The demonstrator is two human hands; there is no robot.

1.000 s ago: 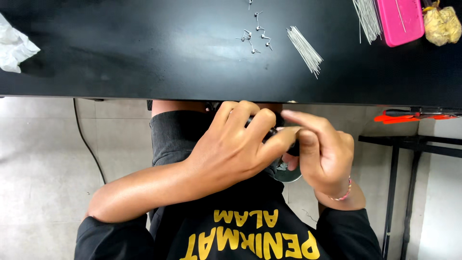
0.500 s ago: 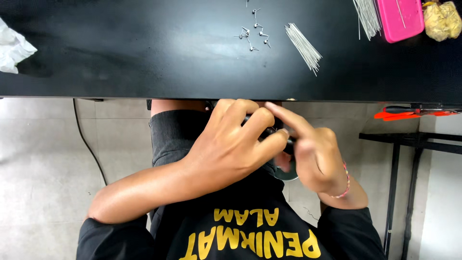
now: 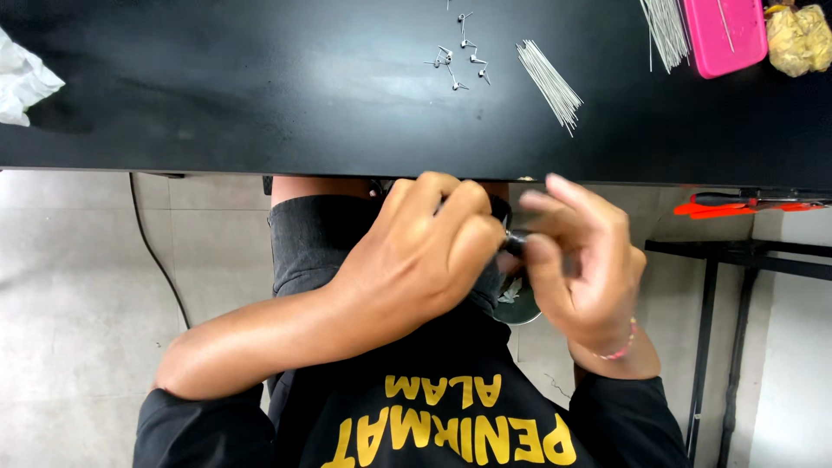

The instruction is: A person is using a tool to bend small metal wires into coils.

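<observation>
Garment: black short-sleeved shirt (image 3: 416,407), sleeves ending above the elbows, both forearms bare. Yellow block lettering printed across the chest, seen inverted from the head camera. Lower body: dark grey fabric (image 3: 303,234), finely textured, a seam visible near its edge. Right wrist: thin pink bracelet (image 3: 617,352). Left hand (image 3: 425,260) and right hand (image 3: 581,260): ungloved, no rings visible.

Black tabletop (image 3: 260,95) glossy, soft light reflections; pale grey tiled floor (image 3: 78,286) below; black metal frame (image 3: 737,260) at right edge
</observation>
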